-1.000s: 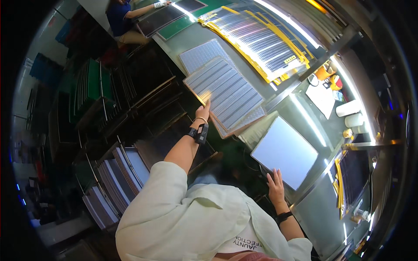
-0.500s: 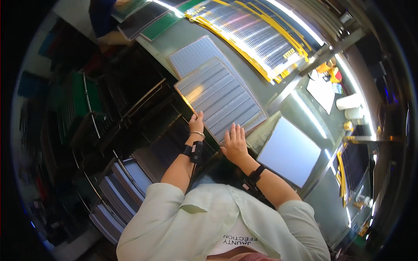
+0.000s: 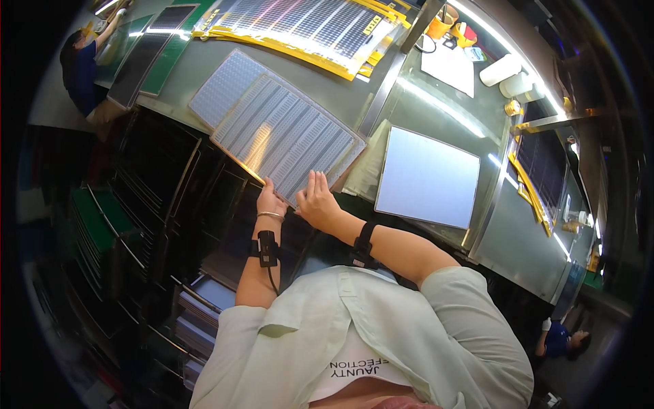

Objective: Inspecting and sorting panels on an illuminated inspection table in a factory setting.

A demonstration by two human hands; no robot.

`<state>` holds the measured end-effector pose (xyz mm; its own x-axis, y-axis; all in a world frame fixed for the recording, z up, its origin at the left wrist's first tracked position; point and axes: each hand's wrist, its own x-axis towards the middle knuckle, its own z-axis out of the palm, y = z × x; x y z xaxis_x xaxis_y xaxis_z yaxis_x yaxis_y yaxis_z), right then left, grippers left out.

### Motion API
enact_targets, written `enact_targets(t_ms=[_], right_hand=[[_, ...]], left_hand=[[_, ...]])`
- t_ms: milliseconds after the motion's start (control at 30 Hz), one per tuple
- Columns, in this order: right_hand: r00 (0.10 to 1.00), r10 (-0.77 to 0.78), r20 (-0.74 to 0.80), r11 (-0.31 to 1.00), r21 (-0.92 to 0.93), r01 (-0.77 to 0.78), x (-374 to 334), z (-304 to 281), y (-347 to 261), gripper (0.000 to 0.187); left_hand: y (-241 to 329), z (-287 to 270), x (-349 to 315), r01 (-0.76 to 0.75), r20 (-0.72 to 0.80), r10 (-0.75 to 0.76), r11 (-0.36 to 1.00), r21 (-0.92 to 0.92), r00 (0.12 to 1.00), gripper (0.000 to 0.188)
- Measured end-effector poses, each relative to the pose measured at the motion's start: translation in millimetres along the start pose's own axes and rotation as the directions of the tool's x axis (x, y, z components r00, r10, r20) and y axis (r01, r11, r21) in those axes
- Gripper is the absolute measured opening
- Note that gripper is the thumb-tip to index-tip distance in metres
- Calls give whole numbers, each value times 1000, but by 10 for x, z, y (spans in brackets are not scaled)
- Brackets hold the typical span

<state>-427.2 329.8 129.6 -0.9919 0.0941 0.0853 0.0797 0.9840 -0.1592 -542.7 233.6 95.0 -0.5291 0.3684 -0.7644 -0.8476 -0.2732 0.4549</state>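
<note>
A thin rectangular panel (image 3: pixel 289 129) with grey stripes and a pale rim lies slanted at the bench's near edge. It partly overlaps another light bluish-grey panel (image 3: pixel 221 88) behind it. My left hand (image 3: pixel 270 202) is closed on the striped panel's near left edge, where a strip of light glints. Beside it, my right hand (image 3: pixel 321 203) rests on the near corner, fingers stretched out together over the surface; its thumb is bent by the edge. To the right lies a plain pale-blue panel (image 3: pixel 429 177) on the bench.
Yellow-edged dark sheets (image 3: pixel 306 31) lie at the back of the bench. White rolls (image 3: pixel 501 69) stand beyond a metal bar at right. Racks of green boards (image 3: pixel 102 221) and pale panels (image 3: pixel 208 296) fill the left side. One person (image 3: pixel 80 68) works far left; another (image 3: pixel 560 339) is lower right.
The whole view has swung, so the bench now sits further left and higher. My right hand has moved closer to my left along the panel's near edge. My left hand keeps its grip.
</note>
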Motion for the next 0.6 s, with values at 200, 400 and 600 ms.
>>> enact_targets(t_ms=[200,400,600], right_hand=[[992,-126,14,992,-29,127,77,-178,24,54],[970,-43,-238,976,196,91,175,-842,310,46],[889,398,-224,621,779,-82,432,-1285,631,22]], left_hand=[[80,-207,263,-116,-248,197,944,308,949,41],[633,241,-430,-476,14,631,569,670,776,42],[787,669,-852,-723,335,642,595,351,690,41]])
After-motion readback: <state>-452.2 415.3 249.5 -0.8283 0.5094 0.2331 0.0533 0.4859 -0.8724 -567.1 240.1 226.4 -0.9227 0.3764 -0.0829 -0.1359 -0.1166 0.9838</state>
